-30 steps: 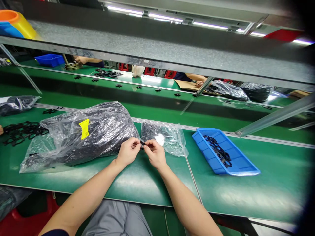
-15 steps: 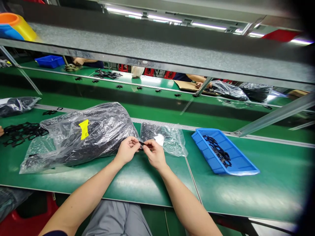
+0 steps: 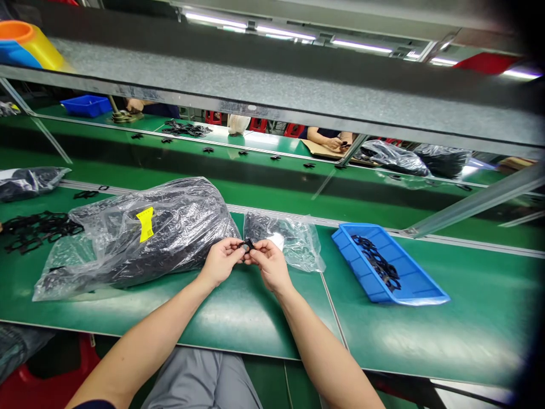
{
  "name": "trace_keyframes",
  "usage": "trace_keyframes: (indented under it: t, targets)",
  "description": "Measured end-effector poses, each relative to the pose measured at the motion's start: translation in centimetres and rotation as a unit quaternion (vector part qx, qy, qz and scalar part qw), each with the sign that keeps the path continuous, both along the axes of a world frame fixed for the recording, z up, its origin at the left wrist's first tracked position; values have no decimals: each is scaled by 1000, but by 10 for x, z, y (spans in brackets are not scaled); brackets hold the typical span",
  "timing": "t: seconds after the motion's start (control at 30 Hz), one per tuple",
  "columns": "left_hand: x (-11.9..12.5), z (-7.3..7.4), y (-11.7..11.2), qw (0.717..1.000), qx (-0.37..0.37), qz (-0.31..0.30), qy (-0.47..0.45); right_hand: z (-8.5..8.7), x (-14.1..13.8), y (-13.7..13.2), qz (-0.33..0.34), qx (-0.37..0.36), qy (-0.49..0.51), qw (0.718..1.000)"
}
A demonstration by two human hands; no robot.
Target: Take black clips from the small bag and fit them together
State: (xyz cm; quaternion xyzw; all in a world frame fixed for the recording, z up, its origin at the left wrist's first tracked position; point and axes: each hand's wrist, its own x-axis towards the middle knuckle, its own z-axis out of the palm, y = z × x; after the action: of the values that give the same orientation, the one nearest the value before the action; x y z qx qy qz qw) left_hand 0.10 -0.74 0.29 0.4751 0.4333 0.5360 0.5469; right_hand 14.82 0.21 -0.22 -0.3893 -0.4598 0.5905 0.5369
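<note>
Loose black parts (image 3: pixel 38 230) lie at 9 o'clock, far left. Large clear bag (image 3: pixel 183 227) at 10 o'clock of the hands; its yellow label (image 3: pixel 146 222) has print too small to read. Left hand (image 3: pixel 221 262): fingers curled, thumb and forefinger pinching the small black part (image 3: pixel 247 245) just above the green bench (image 3: pixel 238 318). Right hand (image 3: pixel 269 264): same pinch on the other end. Judged step: working the part between fingertips. The next move calls for a steady two-sided grip. Small bag (image 3: pixel 298 241) at 1 o'clock, blue tray (image 3: pixel 419 284) at 3 o'clock.

Both forearms are left bare down to the left hand (image 3: pixel 219 262) and right hand (image 3: pixel 269 266). A dark navy sleeve edge (image 3: pixel 96 403) is seen at the left upper arm. Grey trousers (image 3: pixel 204 380) are worn.
</note>
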Motion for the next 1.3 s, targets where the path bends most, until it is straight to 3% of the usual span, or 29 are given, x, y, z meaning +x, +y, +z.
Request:
trace_keyframes:
  t: [0.2,0.3,0.5,0.7,0.9,1.07,1.13,1.3]
  targets:
    - [-4,-3,0,980,117,41,157,1,4,0,-27,64,-126,990]
    - [-3,-6,0,987,94,40,124,1,4,1,-32,38,-121,991]
    - [0,-10,3,999,28,25,7,0,-3,3,-26,-41,18,999]
    - [-4,-11,5,996,55,56,47,1,-7,-1,40,-90,60,993]
    - [-3,-8,3,994,68,58,67,-1,-7,-1,45,-88,55,994]
    - [-3,-5,2,990,75,72,96,-6,-7,-1,36,-25,-39,998]
    - [-4,-5,2,990,78,66,100,-7,-5,-2,0,28,-108,994]
    - [-3,-8,0,990,79,57,106,-1,0,-7,-119,238,-275,924]
